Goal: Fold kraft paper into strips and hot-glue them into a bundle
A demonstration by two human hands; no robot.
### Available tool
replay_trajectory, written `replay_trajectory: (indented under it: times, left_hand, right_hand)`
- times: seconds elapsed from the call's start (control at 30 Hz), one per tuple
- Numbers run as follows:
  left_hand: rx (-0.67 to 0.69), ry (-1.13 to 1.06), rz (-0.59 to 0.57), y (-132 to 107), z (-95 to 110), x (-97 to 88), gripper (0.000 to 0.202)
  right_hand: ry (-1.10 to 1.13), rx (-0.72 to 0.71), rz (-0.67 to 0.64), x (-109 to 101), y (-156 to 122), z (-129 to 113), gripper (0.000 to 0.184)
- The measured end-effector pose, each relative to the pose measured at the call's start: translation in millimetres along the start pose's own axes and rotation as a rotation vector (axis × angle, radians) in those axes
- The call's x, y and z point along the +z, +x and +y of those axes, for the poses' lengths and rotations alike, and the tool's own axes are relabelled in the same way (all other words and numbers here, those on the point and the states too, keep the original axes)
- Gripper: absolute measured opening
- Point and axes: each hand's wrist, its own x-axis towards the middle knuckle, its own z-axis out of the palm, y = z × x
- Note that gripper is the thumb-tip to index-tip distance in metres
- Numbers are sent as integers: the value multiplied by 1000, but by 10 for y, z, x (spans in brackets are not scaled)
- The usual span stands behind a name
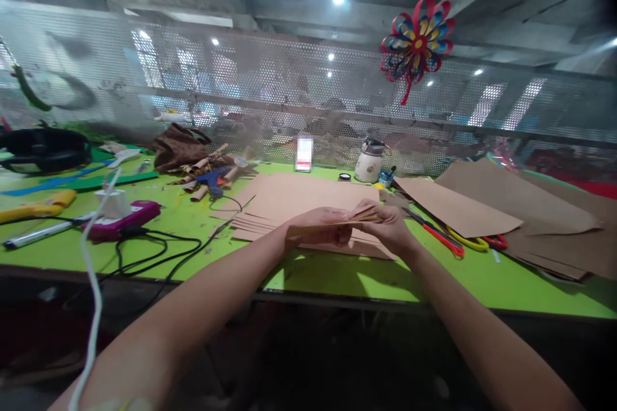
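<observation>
Both my hands grip one piece of folded brown paper (369,212), raised just above the table's front part. My left hand (321,221) has its fingers closed round the paper's left part. On the other side my right hand (388,226) pinches the folded layers between thumb and fingers. Beneath and behind the hands lies a stack of flat brown paper sheets (299,192). How far the paper reaches under the fingers is hidden.
Scissors (482,242) and a red cutter (443,241) lie right, beside more brown sheets (457,205). A bottle (369,162) stands behind. Left are a blue glue gun (212,181), rolled paper pieces (200,192), a purple power strip (124,221) and black cables (168,234).
</observation>
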Motion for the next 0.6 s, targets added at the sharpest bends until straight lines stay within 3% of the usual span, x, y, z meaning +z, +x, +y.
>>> replay_trajectory:
  times: [0.1, 0.2, 0.3, 0.37, 0.47, 0.6]
  left_hand:
    - [-7, -24, -70, 18, -50, 19, 28]
    - [-73, 88, -145, 21, -42, -74, 31]
    - [-91, 197, -26, 0, 23, -260, 31]
    - [-44, 228, 88, -28, 76, -393, 35]
    - [39, 252, 230, -69, 133, -520, 42]
    - [55, 336, 310, -50, 133, -485, 52]
  right_hand:
    - [16, -14, 66, 21, 8, -5, 9]
    - [74, 19, 111, -5, 33, 10, 11]
    - [67, 87, 116, -107, 74, 23, 19]
    - [-6, 177, 29, -191, 113, 2, 24]
    - [-120, 328, -236, -280, 206, -60, 32]
    - [-259, 404, -511, -290, 397, -27, 34]
